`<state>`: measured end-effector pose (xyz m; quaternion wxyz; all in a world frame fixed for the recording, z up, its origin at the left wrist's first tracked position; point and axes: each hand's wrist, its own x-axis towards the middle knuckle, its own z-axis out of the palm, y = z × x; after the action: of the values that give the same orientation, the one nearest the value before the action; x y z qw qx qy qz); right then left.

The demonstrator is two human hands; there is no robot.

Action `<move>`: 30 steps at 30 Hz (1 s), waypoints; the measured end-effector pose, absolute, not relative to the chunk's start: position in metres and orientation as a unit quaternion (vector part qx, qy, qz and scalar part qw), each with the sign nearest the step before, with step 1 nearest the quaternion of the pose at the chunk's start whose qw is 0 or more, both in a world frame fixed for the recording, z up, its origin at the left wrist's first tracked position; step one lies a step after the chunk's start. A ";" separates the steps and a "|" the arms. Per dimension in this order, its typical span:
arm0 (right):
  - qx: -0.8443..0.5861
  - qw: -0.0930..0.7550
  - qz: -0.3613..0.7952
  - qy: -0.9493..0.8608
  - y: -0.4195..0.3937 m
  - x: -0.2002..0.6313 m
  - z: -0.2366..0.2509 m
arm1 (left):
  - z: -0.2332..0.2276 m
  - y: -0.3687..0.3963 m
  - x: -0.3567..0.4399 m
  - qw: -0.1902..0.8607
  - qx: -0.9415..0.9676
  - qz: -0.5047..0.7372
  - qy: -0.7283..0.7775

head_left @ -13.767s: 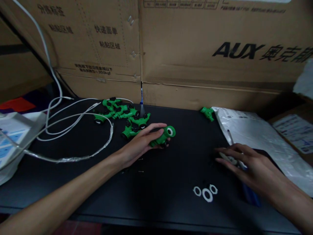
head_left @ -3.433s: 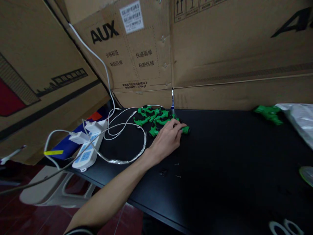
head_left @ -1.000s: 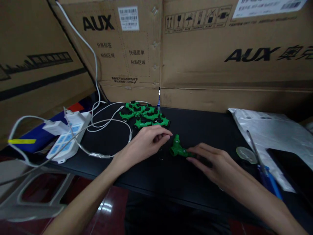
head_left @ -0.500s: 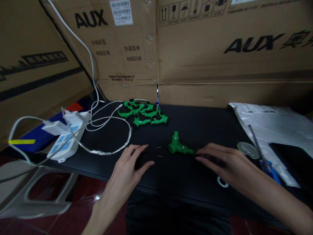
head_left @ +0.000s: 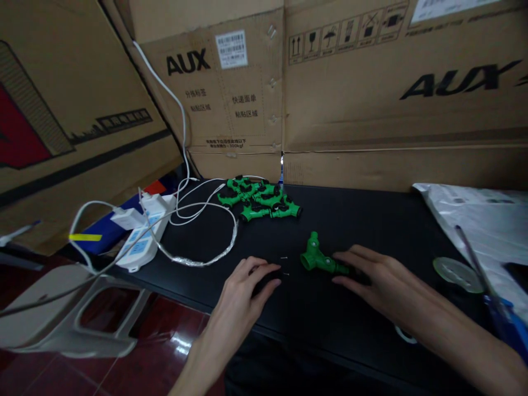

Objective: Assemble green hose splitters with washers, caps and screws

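A green Y-shaped hose fitting point(head_left: 315, 258) lies on the black table, its narrow end pointing right. My right hand point(head_left: 367, 272) is around that narrow end, thumb and fingers apart; whether it touches the fitting is unclear. Two small screws point(head_left: 284, 258) lie left of the fitting. Beside them, my left hand point(head_left: 249, 289) rests low over the table with its fingers curved and thumb apart from the index finger. The space under its palm is dark, so a black part there cannot be made out.
Several green fittings with black parts point(head_left: 264, 198) lie at the back. On the left are a white power strip point(head_left: 142, 242) and looped cables point(head_left: 212, 261). A clear round lid point(head_left: 457, 274), a screwdriver point(head_left: 474, 258) and a silvery bag point(head_left: 490, 220) lie right. Cardboard boxes point(head_left: 350, 121) stand behind.
The view has swung left, so everything sits further right. My right hand has come further over the fitting's narrow end, its thumb and fingers wider apart. My left hand is nearer the screws.
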<state>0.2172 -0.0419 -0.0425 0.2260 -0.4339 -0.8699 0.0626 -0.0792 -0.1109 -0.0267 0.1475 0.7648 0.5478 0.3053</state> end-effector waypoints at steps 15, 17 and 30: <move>-0.480 0.291 0.127 -0.818 -0.032 0.240 0.014 | -0.031 -0.113 -0.080 0.169 0.725 0.339 0.575; -0.460 0.279 0.087 -0.838 -0.039 0.231 0.000 | -0.028 -0.112 -0.081 0.174 0.728 0.332 0.574; -0.447 0.202 0.054 -0.870 -0.034 0.188 0.005 | -0.006 -0.006 -0.105 -0.026 0.817 0.211 0.536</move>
<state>0.1877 -0.0336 0.0052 0.2018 -0.4470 -0.8698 0.0542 -0.1049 -0.0056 -0.0060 -0.0265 0.8167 0.5364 0.2112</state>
